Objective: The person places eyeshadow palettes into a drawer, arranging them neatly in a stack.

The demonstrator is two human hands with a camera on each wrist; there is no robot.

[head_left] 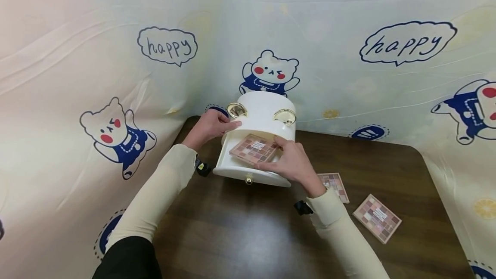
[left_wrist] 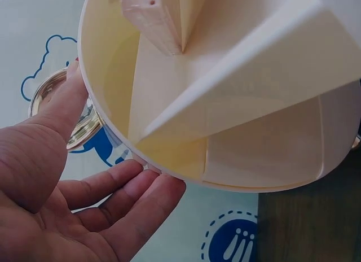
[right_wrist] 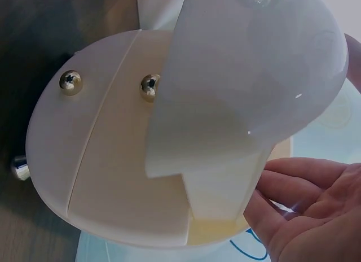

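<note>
A white rounded drawer case with gold rings stands at the table's back, its drawer pulled out. An eyeshadow palette with a pink grid lies tilted in the drawer opening. My right hand pinches it at its right side, thumb at the near edge and a finger at the far one. My left hand grips the case's left side, thumb over the front rim. In the left wrist view, the fingers of that hand touch the curved wall. The right wrist view hides the palette.
Two more palettes lie on the dark wooden table at right: one partly behind my right sleeve, another farther right. A printed cloth hangs close behind the case and along the left.
</note>
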